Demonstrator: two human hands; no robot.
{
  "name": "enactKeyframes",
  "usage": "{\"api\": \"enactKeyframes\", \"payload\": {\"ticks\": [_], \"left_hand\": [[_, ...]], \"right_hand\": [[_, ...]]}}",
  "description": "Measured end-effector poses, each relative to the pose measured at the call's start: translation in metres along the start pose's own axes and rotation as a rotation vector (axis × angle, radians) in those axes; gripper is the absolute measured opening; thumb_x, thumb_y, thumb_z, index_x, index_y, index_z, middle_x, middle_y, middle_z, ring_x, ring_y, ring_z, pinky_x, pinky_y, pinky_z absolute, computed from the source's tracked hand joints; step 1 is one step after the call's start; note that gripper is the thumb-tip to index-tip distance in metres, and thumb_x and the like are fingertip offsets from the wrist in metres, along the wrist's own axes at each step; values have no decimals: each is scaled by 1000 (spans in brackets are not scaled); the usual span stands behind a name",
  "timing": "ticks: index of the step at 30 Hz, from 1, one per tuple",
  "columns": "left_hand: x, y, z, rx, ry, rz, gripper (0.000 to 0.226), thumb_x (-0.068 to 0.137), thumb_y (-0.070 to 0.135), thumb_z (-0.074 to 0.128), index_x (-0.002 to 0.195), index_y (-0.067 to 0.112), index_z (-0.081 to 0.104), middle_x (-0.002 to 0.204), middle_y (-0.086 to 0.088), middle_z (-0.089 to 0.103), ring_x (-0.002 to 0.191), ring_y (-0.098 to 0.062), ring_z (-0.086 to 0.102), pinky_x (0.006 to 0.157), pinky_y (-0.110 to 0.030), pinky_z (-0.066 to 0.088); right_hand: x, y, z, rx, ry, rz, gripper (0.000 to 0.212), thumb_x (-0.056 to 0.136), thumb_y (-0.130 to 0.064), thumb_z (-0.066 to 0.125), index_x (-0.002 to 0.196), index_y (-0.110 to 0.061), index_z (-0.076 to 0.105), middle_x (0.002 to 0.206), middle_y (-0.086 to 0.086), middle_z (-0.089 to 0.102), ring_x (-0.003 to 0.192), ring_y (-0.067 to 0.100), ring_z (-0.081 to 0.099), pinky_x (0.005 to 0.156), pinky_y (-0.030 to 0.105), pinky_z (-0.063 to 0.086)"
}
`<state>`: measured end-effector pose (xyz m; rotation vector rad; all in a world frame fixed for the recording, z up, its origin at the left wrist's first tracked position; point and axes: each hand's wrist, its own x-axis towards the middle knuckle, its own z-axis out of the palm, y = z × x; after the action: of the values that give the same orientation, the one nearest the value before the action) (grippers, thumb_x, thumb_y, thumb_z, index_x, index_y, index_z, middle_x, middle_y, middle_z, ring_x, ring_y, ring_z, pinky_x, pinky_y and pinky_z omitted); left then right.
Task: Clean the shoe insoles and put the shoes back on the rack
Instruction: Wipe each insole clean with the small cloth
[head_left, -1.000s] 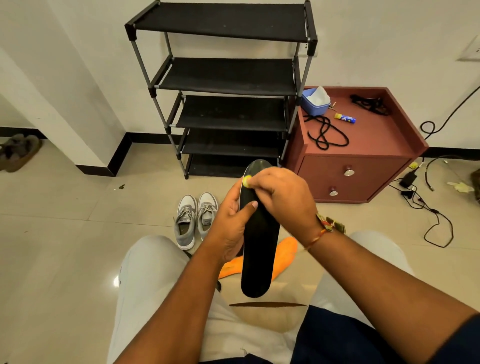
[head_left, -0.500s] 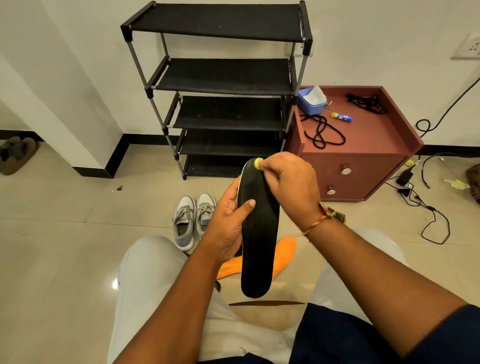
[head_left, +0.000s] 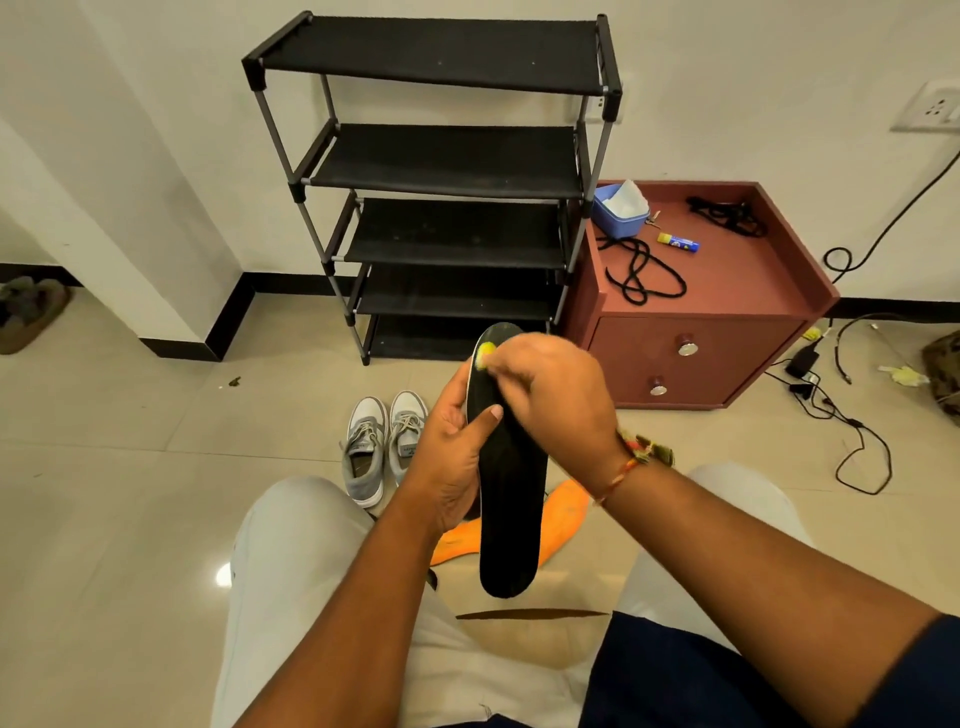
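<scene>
My left hand (head_left: 457, 452) grips a long black insole (head_left: 511, 514) at its left edge, thumb across the face, holding it lengthwise over my lap. My right hand (head_left: 550, 400) pinches a small yellow-green scrubber (head_left: 484, 355) and presses it on the insole's far end. A pair of grey sneakers (head_left: 382, 447) stands on the floor beyond my knees. An orange insole (head_left: 558, 512) lies on the floor under the black one. The black shoe rack (head_left: 447, 176) stands against the wall with bare shelves.
A red-brown cabinet (head_left: 691, 312) right of the rack carries a blue tub (head_left: 621, 210), black cords and a glue stick. Cables and a charger (head_left: 831, 395) trail over the floor at right. Worn shoes (head_left: 28, 312) lie far left by the wall corner.
My right hand has rubbed the scrubber back and forth on the insole's far end, ending slightly left and lower than half a second ago. The left hand's grip is unchanged.
</scene>
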<state>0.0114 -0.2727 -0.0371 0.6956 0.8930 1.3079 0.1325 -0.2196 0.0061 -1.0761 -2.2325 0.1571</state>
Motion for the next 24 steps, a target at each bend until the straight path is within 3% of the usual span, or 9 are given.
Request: {"api": "enactKeyframes", "payload": {"ticks": [2, 7, 11, 16, 21, 24], "left_hand": [[2, 0, -1, -7, 2, -4, 50, 101, -6, 47, 142, 23, 51, 132, -10, 67, 125, -28, 62, 101, -42, 54], [3, -3, -1, -4, 13, -13, 53, 101, -6, 48, 147, 21, 47, 136, -8, 65, 126, -27, 62, 103, -45, 53], [2, 0, -3, -6, -2, 0, 50, 101, -5, 47, 142, 24, 51, 130, -9, 68, 123, -28, 64, 97, -41, 57], [4, -4, -2, 32, -16, 2, 53, 101, -5, 47, 146, 23, 48, 135, -7, 65, 128, -28, 60, 104, -46, 52], [4, -3, -4, 25, -6, 0, 51, 103, -4, 47, 146, 22, 49, 132, -10, 67, 125, -30, 62, 98, -40, 56], [4, -4, -1, 29, -19, -5, 52, 101, -6, 46, 146, 22, 48, 133, -7, 67, 125, -27, 62, 103, -44, 53]], "right_hand": [[-6, 1, -2, -15, -44, -56, 15, 89, -13, 64, 97, -14, 76, 93, 2, 73, 90, 23, 68, 79, 37, 55], [10, 25, -5, -39, 115, 162, 14, 94, -19, 63, 97, -16, 76, 92, 1, 71, 86, 20, 66, 74, 42, 55], [-2, 0, -1, -12, -1, -4, 15, 91, -14, 64, 100, -16, 76, 96, 0, 72, 91, 22, 67, 80, 38, 55], [17, 24, -8, -32, 105, 150, 15, 94, -22, 61, 95, -17, 75, 91, -1, 70, 88, 17, 65, 77, 40, 55], [3, 2, 1, -16, 11, -21, 13, 91, -15, 63, 97, -14, 76, 94, 0, 72, 90, 21, 66, 80, 37, 54], [17, 28, -1, -26, 111, 156, 14, 95, -22, 62, 93, -16, 75, 89, -2, 70, 85, 17, 65, 76, 40, 54]]}}
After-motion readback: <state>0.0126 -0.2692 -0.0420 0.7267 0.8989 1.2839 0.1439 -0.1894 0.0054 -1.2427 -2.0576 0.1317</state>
